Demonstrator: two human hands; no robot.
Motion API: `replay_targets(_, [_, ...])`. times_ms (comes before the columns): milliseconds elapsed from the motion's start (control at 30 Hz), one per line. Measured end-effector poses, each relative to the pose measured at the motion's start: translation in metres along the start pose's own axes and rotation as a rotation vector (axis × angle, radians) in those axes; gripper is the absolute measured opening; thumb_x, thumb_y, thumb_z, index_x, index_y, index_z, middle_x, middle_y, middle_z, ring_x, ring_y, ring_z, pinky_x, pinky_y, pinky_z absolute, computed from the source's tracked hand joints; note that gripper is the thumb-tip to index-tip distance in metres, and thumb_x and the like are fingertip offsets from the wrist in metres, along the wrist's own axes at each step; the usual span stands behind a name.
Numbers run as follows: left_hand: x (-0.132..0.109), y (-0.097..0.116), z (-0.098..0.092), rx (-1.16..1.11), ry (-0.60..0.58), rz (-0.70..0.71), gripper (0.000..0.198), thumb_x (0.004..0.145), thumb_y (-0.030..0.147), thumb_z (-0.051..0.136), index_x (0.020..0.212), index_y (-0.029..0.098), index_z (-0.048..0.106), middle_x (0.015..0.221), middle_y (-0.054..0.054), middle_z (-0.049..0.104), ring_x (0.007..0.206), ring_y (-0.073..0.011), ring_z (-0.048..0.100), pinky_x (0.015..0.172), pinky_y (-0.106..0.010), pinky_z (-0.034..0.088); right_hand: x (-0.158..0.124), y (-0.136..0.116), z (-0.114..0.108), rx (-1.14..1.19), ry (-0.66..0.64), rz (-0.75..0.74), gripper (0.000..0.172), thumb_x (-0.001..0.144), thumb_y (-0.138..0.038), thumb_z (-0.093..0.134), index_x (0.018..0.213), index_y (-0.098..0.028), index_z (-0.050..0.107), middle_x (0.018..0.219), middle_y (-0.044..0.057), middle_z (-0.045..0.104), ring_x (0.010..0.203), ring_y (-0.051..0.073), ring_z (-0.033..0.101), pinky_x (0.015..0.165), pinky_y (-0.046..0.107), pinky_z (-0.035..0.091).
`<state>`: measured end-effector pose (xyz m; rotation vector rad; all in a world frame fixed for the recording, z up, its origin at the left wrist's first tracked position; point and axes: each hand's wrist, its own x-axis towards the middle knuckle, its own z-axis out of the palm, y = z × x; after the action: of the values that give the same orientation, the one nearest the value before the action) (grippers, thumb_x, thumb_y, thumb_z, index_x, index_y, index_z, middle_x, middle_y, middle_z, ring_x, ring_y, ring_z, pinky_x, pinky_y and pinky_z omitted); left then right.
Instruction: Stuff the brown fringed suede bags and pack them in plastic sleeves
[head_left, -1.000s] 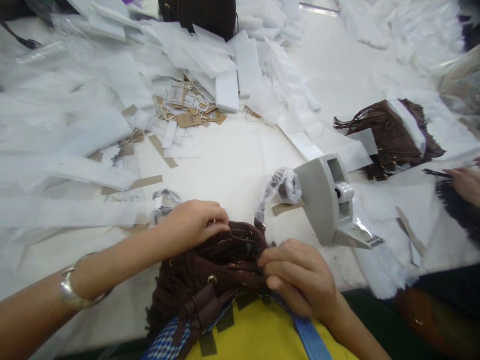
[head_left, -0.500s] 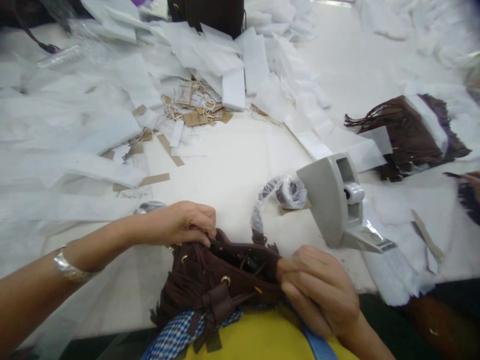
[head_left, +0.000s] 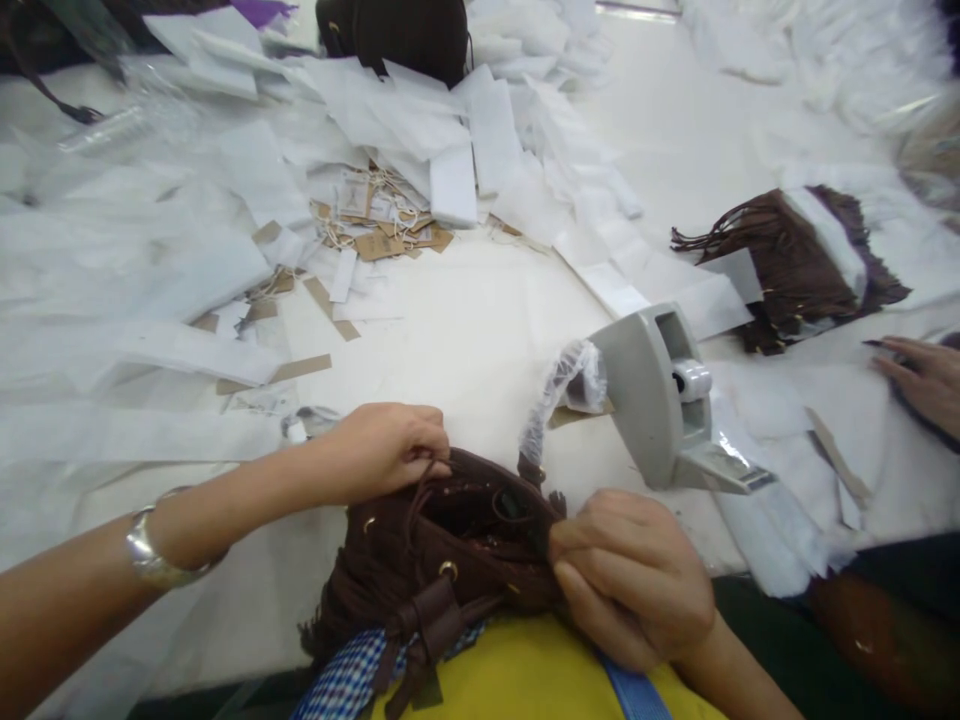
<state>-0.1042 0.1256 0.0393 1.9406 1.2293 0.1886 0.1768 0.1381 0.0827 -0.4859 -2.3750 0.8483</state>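
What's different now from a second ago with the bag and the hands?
The right hand moved a little to the right, taking that side of the brown bag along. Dark fringe beside the other person's hand no longer shows there. The left hand and right hand both kept hold; the tape dispenser and tags stayed put.

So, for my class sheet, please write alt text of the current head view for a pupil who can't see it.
A person's left hand and right hand hold an open dark-brown fringed bag by its rim. Beyond, a white table bears a boxy grey tape dispenser, thin white sheets and brown cardboard tags; another person's hand is at far right.
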Motion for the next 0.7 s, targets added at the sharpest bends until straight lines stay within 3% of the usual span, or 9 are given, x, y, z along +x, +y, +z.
replay_targets(167, [-0.016, -0.025, -0.002, -0.356, 0.105, 0.008, 0.02, 0.091, 0.036, 0.062, 0.088, 0.019, 0.073, 0.083, -0.004, 0.068, 0.078, -0.0132, 0.063, 0.071, -0.024, 0.048, -0.006, 0.0, -0.001, 0.031, 0.014, 0.036, 0.02, 0.081, -0.005, 0.051, 0.068, -0.02, 0.055, 0.065, 0.003, 0.064, 0.048, 0.012, 0.048, 0.05, 0.029, 0.034])
replay_targets(300, [-0.027, -0.013, 0.003, -0.575, 0.118, -0.035, 0.022, 0.091, 0.035, 0.059, 0.082, 0.017, 0.068, 0.085, -0.004, 0.064, 0.078, -0.0135, 0.06, 0.069, -0.025, 0.049, -0.006, -0.001, -0.002, 0.08, 0.022, 0.094, 0.023, 0.081, -0.004, 0.051, 0.064, -0.02, 0.052, 0.06, 0.002, 0.061, 0.047, 0.012, 0.047, 0.049, 0.029, 0.032])
replay_targets(400, [-0.03, 0.001, 0.002, -0.698, 0.055, -0.049, 0.028, 0.093, 0.039, 0.055, 0.078, 0.016, 0.063, 0.084, -0.004, 0.061, 0.076, -0.0133, 0.058, 0.067, -0.025, 0.048, -0.004, -0.001, -0.001, 0.065, 0.068, 0.158, 0.026, 0.083, -0.004, 0.053, 0.062, -0.019, 0.052, 0.057, 0.002, 0.058, 0.049, 0.011, 0.049, 0.049, 0.027, 0.034])
replay_targets(467, [-0.028, 0.009, -0.002, -0.629, -0.026, -0.069, 0.034, 0.095, 0.043, 0.049, 0.076, 0.017, 0.06, 0.08, -0.002, 0.06, 0.072, -0.0128, 0.057, 0.064, -0.024, 0.046, -0.002, -0.002, 0.0, 0.019, 0.087, 0.15, 0.025, 0.084, -0.004, 0.054, 0.064, -0.019, 0.054, 0.058, 0.002, 0.061, 0.05, 0.011, 0.05, 0.05, 0.027, 0.035])
replay_targets(533, [-0.022, 0.015, -0.008, -0.387, -0.063, -0.09, 0.039, 0.093, 0.048, 0.051, 0.07, 0.018, 0.058, 0.071, 0.0, 0.058, 0.065, -0.0118, 0.054, 0.058, -0.023, 0.041, 0.0, -0.003, 0.0, -0.017, 0.093, 0.108, 0.023, 0.084, -0.005, 0.054, 0.065, -0.019, 0.055, 0.062, 0.003, 0.064, 0.05, 0.011, 0.05, 0.051, 0.027, 0.036])
replay_targets(633, [-0.011, 0.017, -0.013, 0.006, -0.027, -0.039, 0.039, 0.089, 0.046, 0.058, 0.061, 0.019, 0.055, 0.064, 0.002, 0.056, 0.057, -0.01, 0.05, 0.053, -0.024, 0.032, 0.003, -0.003, -0.001, -0.032, 0.087, 0.052, 0.022, 0.084, -0.006, 0.055, 0.066, -0.019, 0.056, 0.065, 0.003, 0.066, 0.05, 0.011, 0.051, 0.051, 0.028, 0.038])
replay_targets(700, [-0.007, 0.012, -0.011, 0.09, 0.007, 0.008, 0.037, 0.091, 0.04, 0.056, 0.06, 0.019, 0.056, 0.067, 0.002, 0.057, 0.058, -0.009, 0.051, 0.054, -0.024, 0.032, 0.001, -0.003, -0.001, -0.033, 0.09, 0.048, 0.022, 0.083, -0.005, 0.055, 0.066, -0.019, 0.056, 0.065, 0.003, 0.066, 0.05, 0.011, 0.051, 0.051, 0.027, 0.039])
